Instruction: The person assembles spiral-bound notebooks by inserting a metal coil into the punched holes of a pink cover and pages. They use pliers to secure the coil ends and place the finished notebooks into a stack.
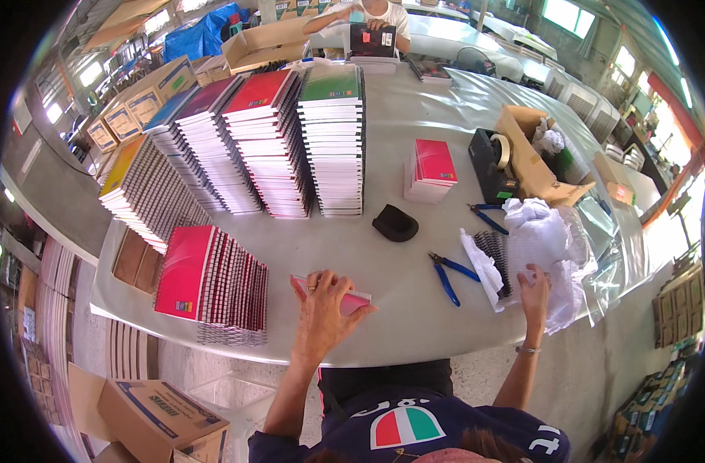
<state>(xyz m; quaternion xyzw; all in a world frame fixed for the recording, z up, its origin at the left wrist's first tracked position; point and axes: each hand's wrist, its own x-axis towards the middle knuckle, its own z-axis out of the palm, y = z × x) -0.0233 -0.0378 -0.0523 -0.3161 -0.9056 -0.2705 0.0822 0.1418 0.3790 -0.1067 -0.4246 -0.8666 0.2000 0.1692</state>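
My left hand (327, 309) is closed over a small pink-red notebook (355, 302) at the table's near edge; its fingers hide most of the cover. At the right, my right hand (533, 293) reaches into crumpled white paper (539, 231), fingers apart, beside a bundle of black wire binding coils (493, 258). I see nothing in its fingers. Between the hands lie blue-handled cutting pliers (453, 274), and a second blue-handled pair (489, 217) rests behind. Farther back sit a black curved pad (395, 223) and a short stack of small red notebooks (431, 166).
Tall stacks of spiral notebooks (331, 139) fill the table's left half, with a red-covered stack (214, 278) nearest me. A tape dispenser (494, 170) and an open cardboard box (526, 166) stand at the right. Across the table, another person (376, 23) handles a dark item.
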